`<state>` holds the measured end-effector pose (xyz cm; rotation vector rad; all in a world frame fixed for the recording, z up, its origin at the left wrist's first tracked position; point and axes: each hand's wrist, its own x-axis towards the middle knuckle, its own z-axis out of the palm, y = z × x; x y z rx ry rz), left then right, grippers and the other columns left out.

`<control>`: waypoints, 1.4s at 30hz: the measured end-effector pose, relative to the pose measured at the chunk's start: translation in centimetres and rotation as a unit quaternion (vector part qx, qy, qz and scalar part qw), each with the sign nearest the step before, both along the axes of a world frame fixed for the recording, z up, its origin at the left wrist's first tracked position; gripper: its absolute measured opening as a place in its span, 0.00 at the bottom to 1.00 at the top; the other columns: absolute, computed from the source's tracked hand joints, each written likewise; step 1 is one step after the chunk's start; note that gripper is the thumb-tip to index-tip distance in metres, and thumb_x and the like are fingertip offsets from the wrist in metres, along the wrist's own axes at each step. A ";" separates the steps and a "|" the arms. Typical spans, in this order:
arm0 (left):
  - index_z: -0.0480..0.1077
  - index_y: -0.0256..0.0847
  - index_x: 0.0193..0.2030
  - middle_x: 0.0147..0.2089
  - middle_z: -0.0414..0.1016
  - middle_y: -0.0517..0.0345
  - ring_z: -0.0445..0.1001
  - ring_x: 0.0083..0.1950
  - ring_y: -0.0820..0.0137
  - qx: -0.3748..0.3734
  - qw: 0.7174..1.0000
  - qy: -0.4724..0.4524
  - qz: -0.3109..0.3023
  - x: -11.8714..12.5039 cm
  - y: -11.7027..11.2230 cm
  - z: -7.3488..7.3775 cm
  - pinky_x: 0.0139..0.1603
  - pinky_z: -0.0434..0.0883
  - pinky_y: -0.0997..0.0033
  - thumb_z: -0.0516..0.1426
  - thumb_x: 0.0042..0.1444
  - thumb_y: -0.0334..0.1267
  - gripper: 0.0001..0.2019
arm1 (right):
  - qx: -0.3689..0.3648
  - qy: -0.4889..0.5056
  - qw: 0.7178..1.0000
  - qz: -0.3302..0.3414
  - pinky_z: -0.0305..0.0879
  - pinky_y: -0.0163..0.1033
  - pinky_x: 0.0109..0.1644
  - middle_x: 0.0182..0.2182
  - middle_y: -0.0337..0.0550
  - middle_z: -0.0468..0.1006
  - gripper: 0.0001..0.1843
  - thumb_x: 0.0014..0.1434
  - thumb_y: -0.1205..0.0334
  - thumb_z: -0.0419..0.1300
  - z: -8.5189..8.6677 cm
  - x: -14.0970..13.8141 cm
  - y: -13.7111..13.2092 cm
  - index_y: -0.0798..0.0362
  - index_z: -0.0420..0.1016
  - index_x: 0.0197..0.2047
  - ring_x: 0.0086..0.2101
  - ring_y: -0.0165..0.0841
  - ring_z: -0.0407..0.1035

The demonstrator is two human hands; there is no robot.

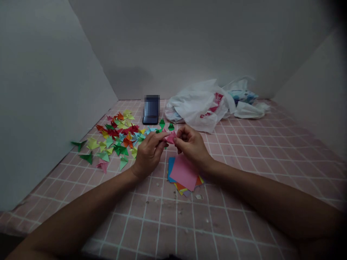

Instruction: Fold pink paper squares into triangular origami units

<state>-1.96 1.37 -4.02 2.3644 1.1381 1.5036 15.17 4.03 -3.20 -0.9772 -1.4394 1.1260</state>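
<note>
A small folded piece of pink origami paper [170,137] is pinched between the thumbs and fingertips of the left hand [148,155] and the right hand [192,144], and is held just above a stack of coloured paper squares [183,174] (a pink sheet lies on top, with blue, orange and yellow edges showing beneath). To the left, on the pink grid-patterned table [173,231], a scattered heap of folded paper triangles [116,137] in red, green, yellow and blue is spread almost to the white side board [48,90]. A blurred-out smartphone [151,109] is stood upright near the far edge. Beside it, a crumpled white plastic bag [197,106] with red print is slumped (its contents cannot be made out). Further right, a blue-patterned packet [242,96] is seen beside more white plastic [249,110].
</note>
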 end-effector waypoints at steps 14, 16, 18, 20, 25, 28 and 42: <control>0.73 0.41 0.45 0.42 0.76 0.55 0.79 0.41 0.70 -0.217 0.951 -0.205 -0.087 -0.5 1.0 -0.6 0.45 0.78 0.69 0.61 0.61 0.34 0.06 | -0.021 -0.016 0.999 0.044 0.58 0.33 0.22 0.20 0.32 0.68 0.07 0.54 0.61 0.60 2.2 0.9 0.1 0.50 0.63 0.31 0.19 0.26 0.61; 0.72 0.41 0.46 0.42 0.77 0.55 0.79 0.41 0.70 -0.252 0.933 -0.224 -0.121 -0.4 1.1 -0.5 0.45 0.77 0.69 0.62 0.60 0.35 0.08 | -0.005 -0.030 0.998 0.060 0.60 0.34 0.24 0.23 0.33 0.68 0.08 0.55 0.58 0.61 2.4 1.1 0.3 0.50 0.65 0.32 0.21 0.26 0.62; 0.71 0.41 0.47 0.43 0.77 0.55 0.79 0.41 0.70 -0.279 0.921 -0.232 -0.137 -0.4 1.1 -0.4 0.45 0.77 0.70 0.63 0.59 0.36 0.10 | -0.001 -0.042 0.995 0.086 0.61 0.35 0.26 0.26 0.35 0.69 0.08 0.56 0.57 0.62 2.4 1.1 0.4 0.52 0.67 0.32 0.23 0.27 0.63; 0.71 0.41 0.47 0.44 0.77 0.55 0.78 0.41 0.71 -0.297 0.913 -0.241 -0.144 -0.3 1.1 -0.4 0.44 0.76 0.71 0.65 0.57 0.36 0.12 | -0.008 -0.051 0.994 0.100 0.61 0.35 0.27 0.26 0.36 0.69 0.08 0.56 0.58 0.62 2.4 1.1 0.5 0.52 0.69 0.32 0.24 0.28 0.63; 0.71 0.40 0.46 0.42 0.75 0.57 0.77 0.40 0.73 -0.331 0.892 -0.269 -0.151 -0.3 1.2 -0.4 0.43 0.75 0.73 0.66 0.55 0.38 0.14 | -0.037 -0.031 0.992 0.115 0.60 0.34 0.26 0.23 0.35 0.70 0.08 0.53 0.59 0.63 2.2 1.1 0.4 0.52 0.69 0.29 0.23 0.27 0.63; 0.71 0.40 0.44 0.40 0.74 0.58 0.76 0.39 0.73 -0.337 0.891 -0.269 -0.141 -0.3 1.1 -0.2 0.42 0.74 0.73 0.65 0.56 0.39 0.12 | -0.052 -0.008 0.990 0.131 0.60 0.34 0.26 0.22 0.34 0.70 0.10 0.53 0.58 0.64 2.3 1.1 0.2 0.53 0.69 0.28 0.22 0.26 0.63; 0.69 0.39 0.42 0.40 0.74 0.57 0.75 0.40 0.72 -0.275 0.926 -0.218 -0.141 0.1 0.8 0.5 0.44 0.74 0.71 0.60 0.54 0.32 0.08 | -0.220 0.079 0.946 0.224 0.56 0.32 0.24 0.18 0.34 0.70 0.17 0.51 0.51 0.70 1.1 1.0 0.7 0.53 0.69 0.27 0.19 0.25 0.63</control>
